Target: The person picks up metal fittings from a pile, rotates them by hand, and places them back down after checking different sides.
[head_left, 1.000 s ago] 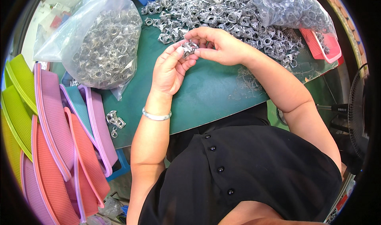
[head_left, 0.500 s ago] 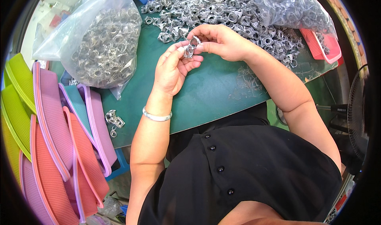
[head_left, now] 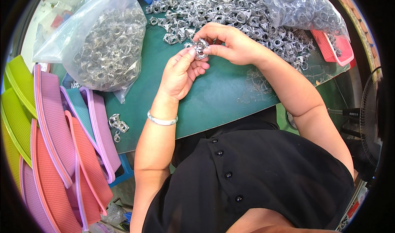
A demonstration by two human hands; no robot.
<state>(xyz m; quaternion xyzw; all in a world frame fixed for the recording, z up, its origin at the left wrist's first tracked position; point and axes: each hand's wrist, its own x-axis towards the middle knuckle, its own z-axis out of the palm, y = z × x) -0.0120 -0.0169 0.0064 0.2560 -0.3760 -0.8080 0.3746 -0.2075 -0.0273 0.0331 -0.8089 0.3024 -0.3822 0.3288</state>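
Mesh baskets [head_left: 53,93] crowd the left edge. At upper centre, my left hand [head_left: 179,74] and right hand [head_left: 234,46] pinch silvery metalwork [head_left: 201,48] in their fingertips — bare green tabletop [head_left: 218,97] gives room below, down to its front edge. At upper right, a pink basket [head_left: 345,52] sits near the table's corner.

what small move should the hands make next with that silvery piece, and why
Perhaps turn the silvery openwork metal piece slightly with the right hand while the left hand steadies it: both hands touch it and hide part of its surface.
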